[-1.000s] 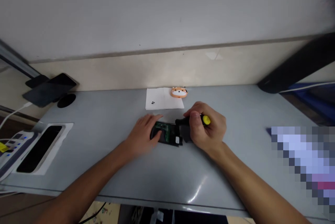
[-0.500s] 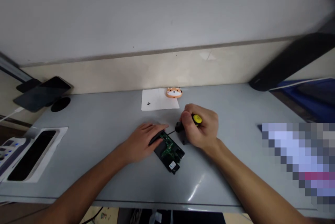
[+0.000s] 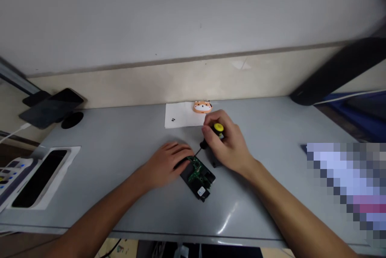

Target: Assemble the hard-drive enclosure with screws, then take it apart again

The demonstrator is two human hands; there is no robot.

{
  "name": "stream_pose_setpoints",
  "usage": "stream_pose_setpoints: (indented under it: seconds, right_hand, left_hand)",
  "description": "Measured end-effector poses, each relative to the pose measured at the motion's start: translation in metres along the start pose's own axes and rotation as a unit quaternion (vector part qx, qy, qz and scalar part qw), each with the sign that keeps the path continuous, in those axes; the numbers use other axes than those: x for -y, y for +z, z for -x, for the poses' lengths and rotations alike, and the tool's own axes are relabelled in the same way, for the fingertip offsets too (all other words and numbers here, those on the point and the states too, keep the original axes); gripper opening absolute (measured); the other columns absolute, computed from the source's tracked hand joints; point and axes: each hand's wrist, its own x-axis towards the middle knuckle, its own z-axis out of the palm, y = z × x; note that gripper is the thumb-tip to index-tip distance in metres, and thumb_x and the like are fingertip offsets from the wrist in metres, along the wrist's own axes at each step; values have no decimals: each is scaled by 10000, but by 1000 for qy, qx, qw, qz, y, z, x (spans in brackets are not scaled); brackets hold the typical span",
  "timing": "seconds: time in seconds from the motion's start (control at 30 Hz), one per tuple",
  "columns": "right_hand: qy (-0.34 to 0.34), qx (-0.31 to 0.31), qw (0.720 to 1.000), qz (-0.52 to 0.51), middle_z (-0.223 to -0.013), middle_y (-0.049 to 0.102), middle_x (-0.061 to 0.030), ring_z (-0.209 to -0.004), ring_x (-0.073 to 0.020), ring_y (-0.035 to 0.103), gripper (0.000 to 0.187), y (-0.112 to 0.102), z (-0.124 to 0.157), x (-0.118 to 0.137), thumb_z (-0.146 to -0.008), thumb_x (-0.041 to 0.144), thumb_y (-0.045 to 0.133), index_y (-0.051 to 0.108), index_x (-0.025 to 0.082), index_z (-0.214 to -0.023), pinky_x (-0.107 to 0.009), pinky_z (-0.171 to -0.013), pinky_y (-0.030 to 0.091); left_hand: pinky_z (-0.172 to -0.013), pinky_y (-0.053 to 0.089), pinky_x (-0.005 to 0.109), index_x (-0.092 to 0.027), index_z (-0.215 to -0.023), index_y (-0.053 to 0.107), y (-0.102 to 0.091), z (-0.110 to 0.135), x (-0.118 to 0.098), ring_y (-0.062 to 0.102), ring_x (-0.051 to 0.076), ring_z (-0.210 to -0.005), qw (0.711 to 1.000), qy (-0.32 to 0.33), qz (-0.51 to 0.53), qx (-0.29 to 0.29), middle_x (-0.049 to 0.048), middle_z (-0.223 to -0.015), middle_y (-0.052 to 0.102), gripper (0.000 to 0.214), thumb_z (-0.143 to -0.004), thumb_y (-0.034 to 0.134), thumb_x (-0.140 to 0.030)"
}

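A small black device with an exposed green circuit board (image 3: 197, 171) lies on the grey table, with a round white sticker near its front end. My left hand (image 3: 169, 163) is closed on its far left end, thumb and fingers on the edge. In my right hand (image 3: 230, 141) is a screwdriver (image 3: 204, 144) with a black and yellow handle, held tilted. Its thin shaft reaches down to the far end of the board, close to my left fingertips. Whether the tip sits on a screw is too small to tell. Under my right hand a dark piece (image 3: 216, 163) partly shows.
Behind the hands lies a white paper (image 3: 181, 115) with several tiny dark pieces (image 3: 173, 120) and an orange animal-face case (image 3: 202, 107). On the left are a phone on a stand (image 3: 52, 107) and a black-screened phone (image 3: 39, 177). A black cylinder (image 3: 334, 71) leans at right.
My right hand has risen slightly and moved left, and the screwdriver stands steeper, its tip now at the board's far end. The left hand keeps its hold; the whole view shifted a little.
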Motion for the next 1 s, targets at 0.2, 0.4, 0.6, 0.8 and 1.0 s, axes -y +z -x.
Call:
stream_pose_setpoints:
  seconds: [0.2, 0.4, 0.6, 0.8, 1.0]
  right_hand:
    - [55, 48, 980, -186, -1059, 621, -58, -882, -193, 583, 224, 6, -6, -2, -1019, 366, 527, 591, 282, -1217, -364, -804, 496]
    - [156, 97, 885, -427, -831, 544, -44, -767, -223, 569, 267, 7, -8, 0, -1008, 426, 432, 575, 271, -1172, -394, -725, 509]
    - [187, 59, 878, -437, -720, 422, -9, -623, -187, 435, 281, 8, -6, 0, -1006, 520, 404, 503, 258, -980, -346, -597, 470]
    - [186, 88, 884, -421, -810, 513, -47, -707, -204, 535, 323, 3, -11, 1, -1025, 508, 369, 514, 251, -893, -386, -693, 518]
    - [179, 32, 892, -414, -659, 343, 13, -561, -187, 389, 366, 3, -16, 2, -1030, 544, 295, 439, 267, -838, -356, -569, 453]
  left_hand:
    - [-1077, 464, 405, -247, -1243, 606, 3, 2, 1, 602, 202, -1163, 1000, 4, -9, -11, 41, -1277, 651, 223, -1047, 503, -224]
    - [-1079, 478, 404, -252, -1234, 616, 4, 2, 2, 598, 211, -1185, 1000, -5, -3, -16, 56, -1281, 630, 223, -1030, 530, -227]
    - [-1067, 488, 410, -251, -1232, 622, 5, 2, 4, 606, 207, -1156, 1000, -5, 1, -17, 57, -1247, 638, 220, -1031, 533, -237]
    - [-1072, 479, 416, -251, -1229, 619, 4, 2, 3, 596, 216, -1166, 1000, -9, 7, -14, 56, -1247, 633, 219, -1037, 518, -230]
    - [-1045, 499, 401, -248, -1219, 620, 3, 2, 2, 600, 210, -1150, 1000, -13, 15, -17, 62, -1243, 626, 221, -1016, 541, -213]
